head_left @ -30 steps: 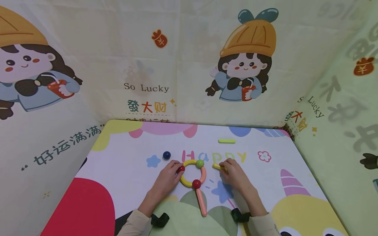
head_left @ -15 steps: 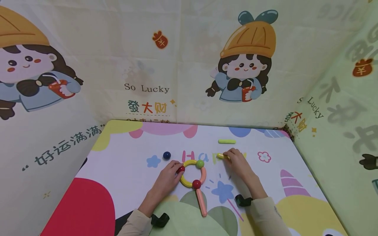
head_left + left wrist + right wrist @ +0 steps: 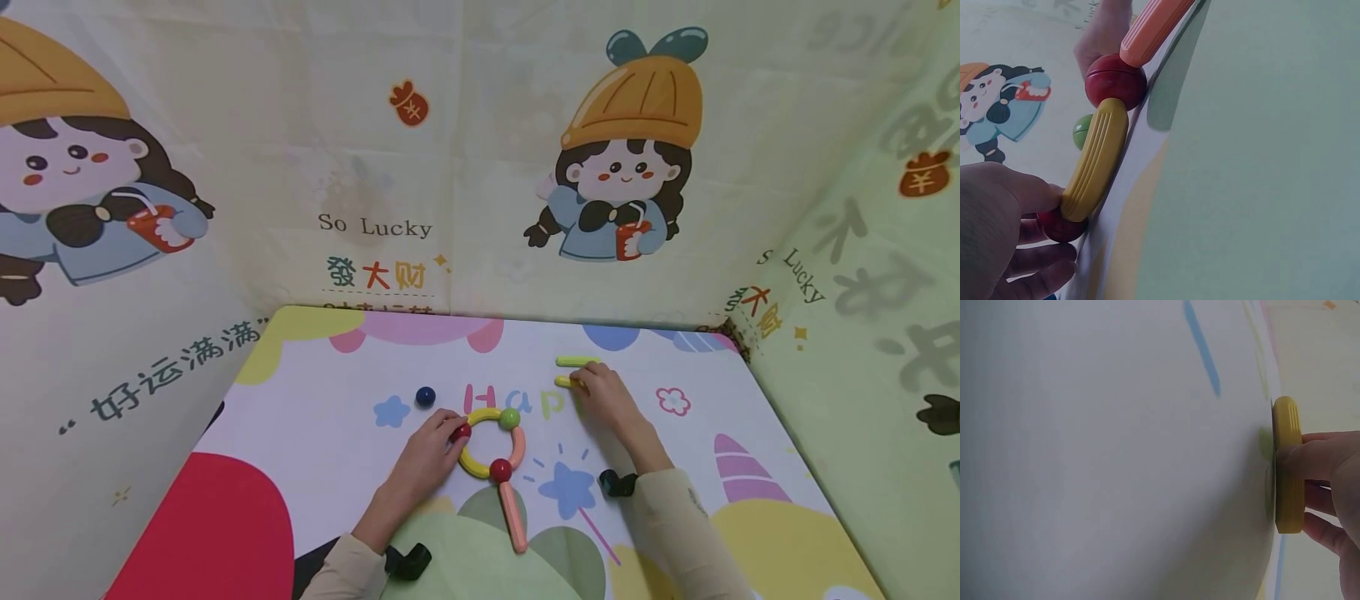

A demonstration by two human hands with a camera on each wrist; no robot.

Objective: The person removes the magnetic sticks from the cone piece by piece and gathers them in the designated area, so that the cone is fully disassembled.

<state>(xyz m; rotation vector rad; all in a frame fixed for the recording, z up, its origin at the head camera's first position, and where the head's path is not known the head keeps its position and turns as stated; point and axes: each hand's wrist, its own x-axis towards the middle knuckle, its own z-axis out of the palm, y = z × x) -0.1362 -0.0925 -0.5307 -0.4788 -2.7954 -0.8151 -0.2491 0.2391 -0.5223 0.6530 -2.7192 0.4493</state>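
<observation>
A ring of curved yellow pieces and a curved pink piece lies on the table, with balls at its joints. My left hand pinches the red ball at the ring's left side. A green ball sits at the upper right, and a second red ball at the bottom joins a straight pink stick. Further back, my right hand holds a yellow stick between thumb and fingers, just in front of a light green stick.
A dark blue ball lies behind my left hand. The tabletop carries printed pictures and letters. Printed cloth walls rise at the back and both sides.
My right hand has carried the yellow stick away from the ring toward the back of the table, near the light green stick. The left hand stays on the red ball.
</observation>
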